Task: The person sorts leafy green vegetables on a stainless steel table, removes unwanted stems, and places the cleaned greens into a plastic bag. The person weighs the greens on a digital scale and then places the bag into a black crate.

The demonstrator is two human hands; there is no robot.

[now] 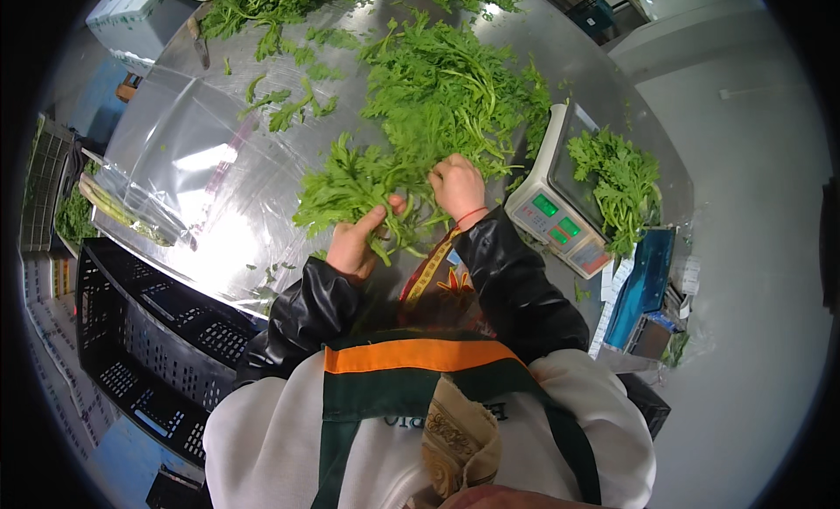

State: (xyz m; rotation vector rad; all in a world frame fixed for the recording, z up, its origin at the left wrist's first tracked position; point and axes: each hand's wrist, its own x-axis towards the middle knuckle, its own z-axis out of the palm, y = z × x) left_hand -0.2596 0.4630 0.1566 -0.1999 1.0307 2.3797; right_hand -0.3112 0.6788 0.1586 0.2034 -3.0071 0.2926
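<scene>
My left hand [361, 240] is closed around the stems of a bunch of leafy greens [341, 181], its leaves pointing up and left. Close to its right, my right hand [458, 186] has its fingers curled at the lower edge of a large pile of leafy greens [433, 82]; whether it pinches a stem cannot be told. On the platform of a digital scale [558, 217], whose green displays are lit, lies another bunch of greens [617, 181]. Clear plastic bags [177, 135] lie flat on the metal table at left, with loose leaves [289, 105] beyond them.
A knife [198, 43] lies near the metal table's [354, 125] far left edge. Wrapped asparagus [125, 210] rests at the near left, above a black plastic crate [164, 345]. A foam box [141, 27] stands beyond the far left corner. A blue device [640, 286] with paper strips sits right of me.
</scene>
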